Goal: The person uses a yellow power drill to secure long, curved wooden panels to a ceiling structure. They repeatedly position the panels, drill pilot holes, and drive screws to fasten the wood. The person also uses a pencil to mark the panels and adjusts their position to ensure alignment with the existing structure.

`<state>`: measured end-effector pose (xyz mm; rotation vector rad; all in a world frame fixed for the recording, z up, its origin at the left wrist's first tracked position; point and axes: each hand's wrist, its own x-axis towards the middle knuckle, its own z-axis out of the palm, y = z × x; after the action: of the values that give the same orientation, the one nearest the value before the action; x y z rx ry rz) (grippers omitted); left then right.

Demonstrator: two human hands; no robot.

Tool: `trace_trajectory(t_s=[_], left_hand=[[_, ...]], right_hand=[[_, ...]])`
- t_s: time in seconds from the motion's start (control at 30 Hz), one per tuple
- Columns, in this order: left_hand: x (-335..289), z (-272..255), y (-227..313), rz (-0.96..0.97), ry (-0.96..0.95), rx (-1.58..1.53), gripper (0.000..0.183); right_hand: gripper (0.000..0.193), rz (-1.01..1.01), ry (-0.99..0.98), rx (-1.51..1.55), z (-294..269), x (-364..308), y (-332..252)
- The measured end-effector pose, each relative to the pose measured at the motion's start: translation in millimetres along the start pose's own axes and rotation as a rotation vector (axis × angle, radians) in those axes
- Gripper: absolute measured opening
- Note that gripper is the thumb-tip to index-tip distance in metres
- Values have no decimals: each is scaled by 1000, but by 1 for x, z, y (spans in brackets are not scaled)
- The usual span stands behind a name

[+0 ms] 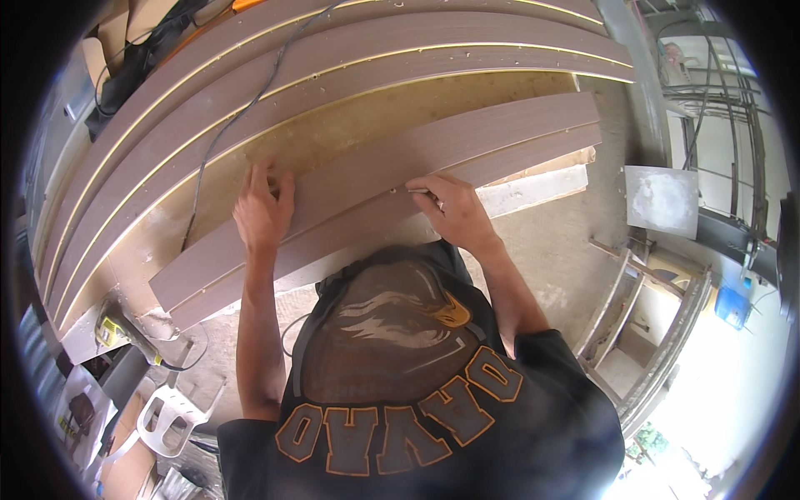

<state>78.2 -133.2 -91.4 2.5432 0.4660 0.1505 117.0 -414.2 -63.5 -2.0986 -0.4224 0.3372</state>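
Note:
A long brown grooved board [517,125] lies slantwise across the work surface in front of me. My left hand [263,212] is at the board's far edge, left of its middle, with fingers curled; a small dark thing seems to be between them, too unclear to name. My right hand [457,212] rests on the near part of the board, right of the middle. Its thumb and forefinger pinch something small and pale that I cannot make out. Beyond the board shows a bare, yellowish-brown work surface [367,108].
More brown boards with pale edges [350,42] lie along the far side, crossed by a dark cable [242,112]. A yellow-green power tool [125,329] is at the left end. A white plastic chair [171,417] stands lower left, and a wooden frame [646,329] at right.

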Motion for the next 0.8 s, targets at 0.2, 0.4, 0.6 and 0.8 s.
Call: trace_trajectory(t_s=[0.2, 0.4, 0.6, 0.8], left_hand=[[3, -2, 1, 33, 73, -44, 32], [1, -7, 3, -66, -15, -69, 36], [1, -5, -3, 13, 53, -48, 37], [1, -7, -1, 17, 53, -69, 38]], right_hand=[[8, -37, 43, -50, 15, 5, -5], [9, -185, 23, -264, 23, 8, -5], [12, -202, 8, -265, 24, 14, -11], [11, -171, -19, -267, 22, 16, -18]])
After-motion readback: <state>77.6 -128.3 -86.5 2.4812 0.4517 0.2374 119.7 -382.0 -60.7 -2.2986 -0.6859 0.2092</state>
